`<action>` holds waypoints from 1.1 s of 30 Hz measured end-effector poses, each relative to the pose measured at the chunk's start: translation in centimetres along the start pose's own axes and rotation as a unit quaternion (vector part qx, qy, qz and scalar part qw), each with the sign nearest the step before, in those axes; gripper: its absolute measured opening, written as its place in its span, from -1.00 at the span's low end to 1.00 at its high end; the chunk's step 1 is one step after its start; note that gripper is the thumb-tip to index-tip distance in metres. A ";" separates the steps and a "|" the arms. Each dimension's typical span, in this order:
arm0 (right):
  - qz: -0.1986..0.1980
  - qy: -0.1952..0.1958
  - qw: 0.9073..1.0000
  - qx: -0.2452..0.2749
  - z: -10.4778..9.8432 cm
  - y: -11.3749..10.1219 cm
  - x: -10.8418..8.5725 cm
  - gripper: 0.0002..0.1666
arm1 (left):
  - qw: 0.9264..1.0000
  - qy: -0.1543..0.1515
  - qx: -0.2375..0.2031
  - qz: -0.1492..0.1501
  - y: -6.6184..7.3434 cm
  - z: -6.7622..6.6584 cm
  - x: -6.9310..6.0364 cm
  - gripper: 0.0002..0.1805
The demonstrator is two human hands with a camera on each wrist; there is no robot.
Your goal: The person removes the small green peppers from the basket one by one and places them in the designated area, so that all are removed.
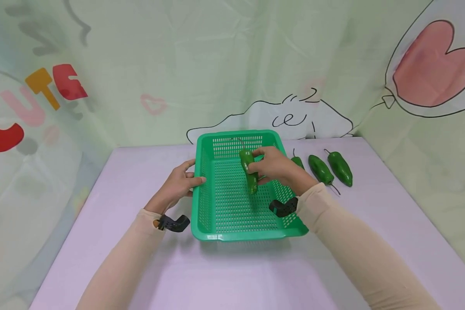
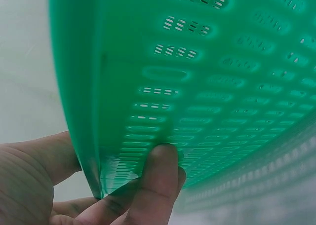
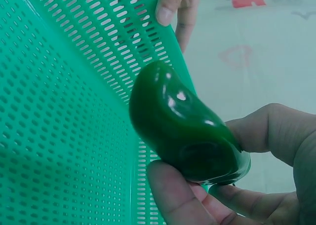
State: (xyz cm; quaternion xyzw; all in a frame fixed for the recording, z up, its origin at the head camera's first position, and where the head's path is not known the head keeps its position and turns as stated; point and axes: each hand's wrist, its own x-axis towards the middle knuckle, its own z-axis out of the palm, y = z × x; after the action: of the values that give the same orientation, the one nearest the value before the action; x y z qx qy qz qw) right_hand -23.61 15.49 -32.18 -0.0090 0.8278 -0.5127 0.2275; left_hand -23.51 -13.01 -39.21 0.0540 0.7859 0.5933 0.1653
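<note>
A long green pepper [image 1: 248, 165] with a thin stem is pinched between the thumb and fingers of my right hand [image 1: 275, 165]. It hangs over the inside of a green plastic basket [image 1: 199, 202] with slotted walls. My left hand [image 1: 178, 183] grips the basket's left rim, thumb inside and fingers against the outer wall. In the left wrist view, fingers [image 2: 160, 180] press on the slotted outer side. The right wrist view shows the glossy pepper [image 3: 177, 126] close up, its smooth end toward the basket.
Two more green peppers, one [image 1: 320, 169] beside another [image 1: 340, 168], lie on the pale purple table [image 1: 252, 275] right of the basket. A third pepper [image 1: 297, 161] is partly hidden by the right hand and basket. A printed curtain [image 1: 217, 64] stands behind the table.
</note>
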 end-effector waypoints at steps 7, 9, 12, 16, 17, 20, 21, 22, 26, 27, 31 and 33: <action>0.006 0.006 1.000 0.002 -0.8 0.6 -0.4 -0.13 | 1.000 0.001 0.003 -0.002 -0.1 0.1 0.1 -0.16; 0.007 0.008 1.000 0.003 -1.0 0.8 -0.7 -0.12 | 1.000 0.000 0.003 0.000 0.0 0.1 0.0 -0.15; 0.006 0.015 1.000 -0.002 -1.3 0.9 -1.0 -0.13 | 1.000 0.000 0.002 0.000 0.2 0.1 -0.2 -0.15; 0.007 0.023 1.000 -0.009 -1.5 1.0 -1.4 -0.13 | 1.000 0.000 -0.001 -0.001 0.2 0.1 -0.2 -0.14; 0.007 0.025 1.000 -0.010 -1.6 1.0 -1.5 -0.13 | 1.000 0.000 -0.001 -0.001 0.2 0.1 -0.1 -0.14; 0.004 0.028 0.999 -0.014 -1.8 1.1 -1.8 -0.13 | 1.000 -0.001 -0.003 -0.002 0.0 0.0 0.0 -0.14; 0.003 0.029 0.999 -0.014 -1.9 1.1 -1.9 -0.13 | 1.000 -0.002 -0.004 -0.002 0.0 0.0 0.0 -0.14; 0.003 0.029 0.999 -0.014 -1.9 1.1 -2.0 -0.13 | 1.000 -0.002 -0.004 -0.002 0.0 0.0 0.0 -0.14; 0.002 0.029 0.999 -0.015 -2.3 1.3 -2.6 -0.12 | 1.000 -0.002 -0.003 -0.002 -0.1 0.0 0.0 -0.15; 0.002 0.030 0.999 -0.014 -2.4 1.3 -2.7 -0.12 | 1.000 -0.001 -0.002 -0.001 -0.1 0.0 0.0 -0.15; -0.002 0.035 0.999 -0.006 -2.7 1.7 -3.1 -0.11 | 1.000 -0.001 0.002 -0.001 -0.1 0.0 0.0 -0.14; -0.002 0.037 0.999 0.000 -2.9 1.8 -3.3 -0.10 | 1.000 -0.001 0.002 0.000 -0.1 0.0 0.0 -0.14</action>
State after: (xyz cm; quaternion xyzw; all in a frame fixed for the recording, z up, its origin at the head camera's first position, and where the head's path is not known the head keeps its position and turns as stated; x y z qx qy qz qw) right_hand -21.35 19.60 -31.45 0.0079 0.8358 -0.5129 0.1959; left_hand -23.53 -13.01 -39.28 0.0548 0.7872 0.5914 0.1660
